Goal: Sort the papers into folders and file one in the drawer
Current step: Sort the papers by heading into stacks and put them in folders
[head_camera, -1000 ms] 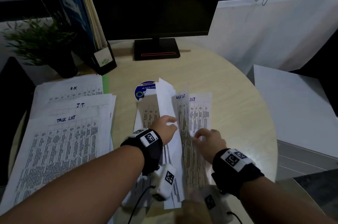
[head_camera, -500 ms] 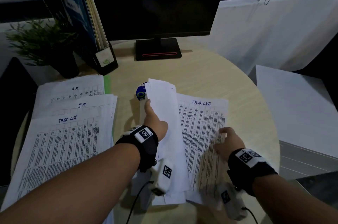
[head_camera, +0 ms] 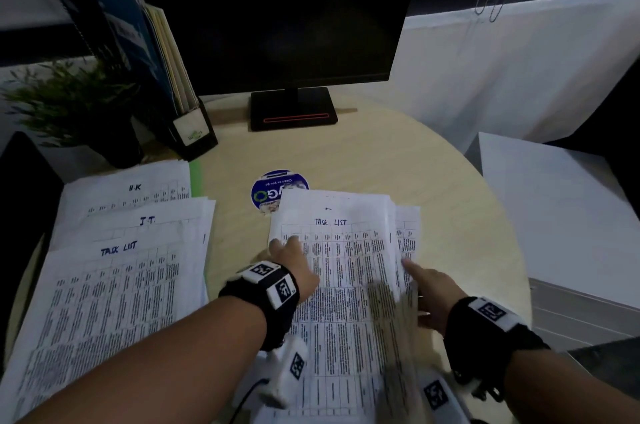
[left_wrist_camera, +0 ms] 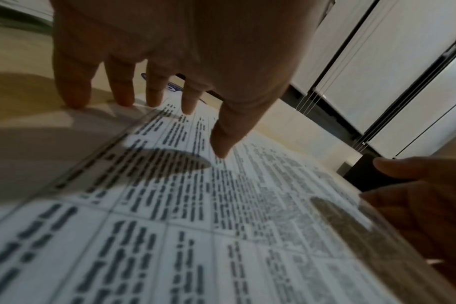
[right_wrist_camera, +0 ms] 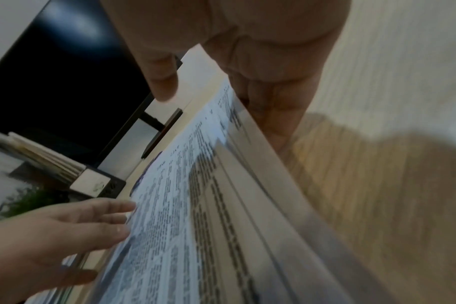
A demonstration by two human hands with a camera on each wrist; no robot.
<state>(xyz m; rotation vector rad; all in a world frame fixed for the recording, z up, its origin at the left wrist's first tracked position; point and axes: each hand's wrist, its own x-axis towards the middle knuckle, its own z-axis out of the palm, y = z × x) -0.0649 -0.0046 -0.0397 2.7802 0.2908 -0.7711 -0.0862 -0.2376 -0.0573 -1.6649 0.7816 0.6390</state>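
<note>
A stack of printed papers [head_camera: 346, 285] headed "TASK LIST" lies in the middle of the round table [head_camera: 381, 153]. My left hand [head_camera: 291, 257] rests on its left edge with fingers spread and straight; the left wrist view shows the fingertips [left_wrist_camera: 122, 98] touching the sheet [left_wrist_camera: 195, 226]. My right hand [head_camera: 429, 292] is at the stack's right edge. The right wrist view shows its fingers [right_wrist_camera: 273, 115] under the raised, blurred edge of the papers [right_wrist_camera: 182, 205], with the thumb held above. Three more piles [head_camera: 114, 285] lie on the left, headed "TASK LIST", "J.T." and "H.K".
A green folder edge [head_camera: 195, 177] shows under the far left pile. A file holder with folders [head_camera: 162, 52], a potted plant [head_camera: 69, 104] and a monitor [head_camera: 277, 7] stand at the back. A round sticker [head_camera: 270, 191] lies beyond the stack. A white cabinet [head_camera: 554, 215] stands on the right.
The sheets my left hand held raised now lie flat on the stack, and that hand presses on them. My right hand has slid from the top of the page to its right edge.
</note>
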